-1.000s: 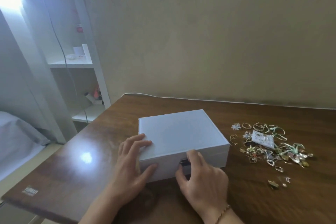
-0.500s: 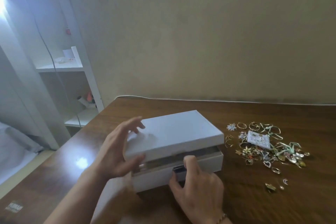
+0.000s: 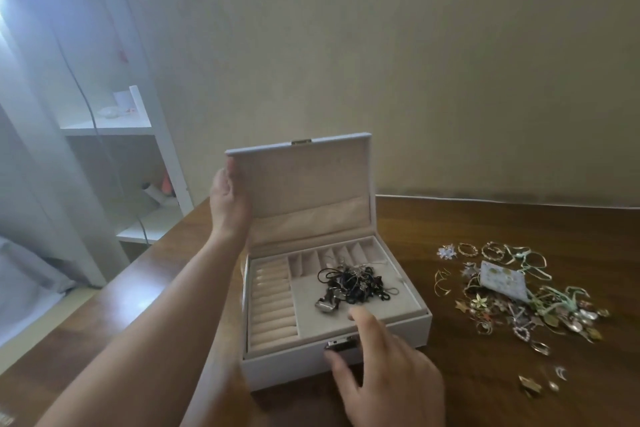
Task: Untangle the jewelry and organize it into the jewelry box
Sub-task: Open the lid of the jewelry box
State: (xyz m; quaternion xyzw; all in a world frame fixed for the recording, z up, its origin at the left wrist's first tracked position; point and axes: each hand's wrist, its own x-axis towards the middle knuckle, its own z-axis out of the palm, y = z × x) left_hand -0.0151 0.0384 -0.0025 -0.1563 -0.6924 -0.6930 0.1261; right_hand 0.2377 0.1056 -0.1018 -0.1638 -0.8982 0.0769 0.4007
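The white jewelry box [image 3: 287, 369] stands open on the wooden table, its lid [image 3: 304, 191] raised upright. My left hand [image 3: 227, 204] grips the lid's left edge. My right hand [image 3: 384, 367] rests at the box's front by the metal clasp [image 3: 341, 345], fingers spread, index finger over the front rim. Inside, a beige tray has ring rolls [image 3: 272, 305] on the left and small slots at the back. A tangle of black cords and silver pieces [image 3: 349, 286] lies in the tray. A heap of gold and green jewelry [image 3: 519, 295] lies on the table to the right.
A few loose small pieces [image 3: 540, 383] lie near the table's front right. The beige wall runs close behind the table [image 3: 485, 225]. A white shelf unit [image 3: 138, 135] with a hanging cable stands past the table's left edge, next to a sheer curtain.
The lid was shut a second ago, then half lifted. Now my left hand has swung it fully upright, showing the tray. My right hand has stayed at the clasp.
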